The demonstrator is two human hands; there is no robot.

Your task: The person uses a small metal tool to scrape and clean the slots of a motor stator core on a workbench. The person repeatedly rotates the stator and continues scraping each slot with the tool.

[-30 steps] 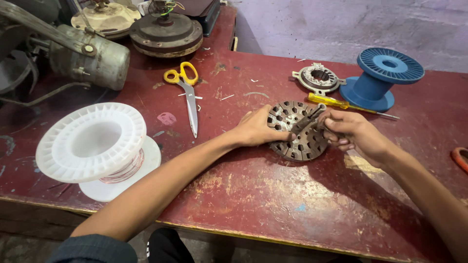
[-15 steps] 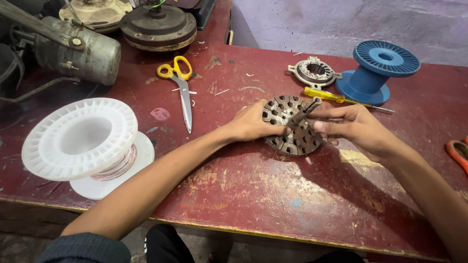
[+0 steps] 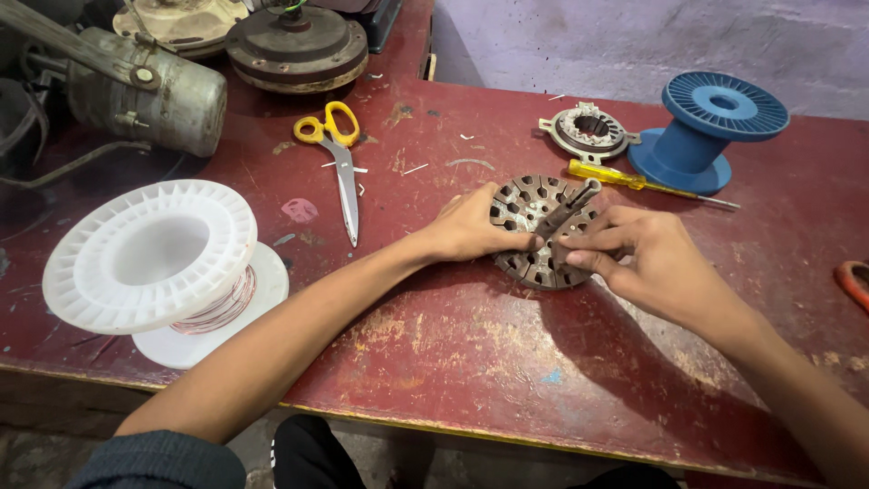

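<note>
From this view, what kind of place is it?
Likely a motor-rewinding repair bench: a slotted metal stator core under both hands, a white spool of copper wire, old motor housings at the back.

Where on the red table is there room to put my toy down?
Bare table lies in front of both hands, toward the near edge, and between the scissors and the slotted metal disc. It is crowded at the white spool and blue spool.

Both forearms are stretched forward and brought together near the middle of the view. The left hand (image 3: 471, 226) is laid palm down, its fingers curled and pointed toward three o'clock. The right hand (image 3: 647, 258) is held at its three o'clock side, fingertips pinched together and directed toward nine o'clock, nearly touching the left fingertips. Both wrists are kept straight.
</note>
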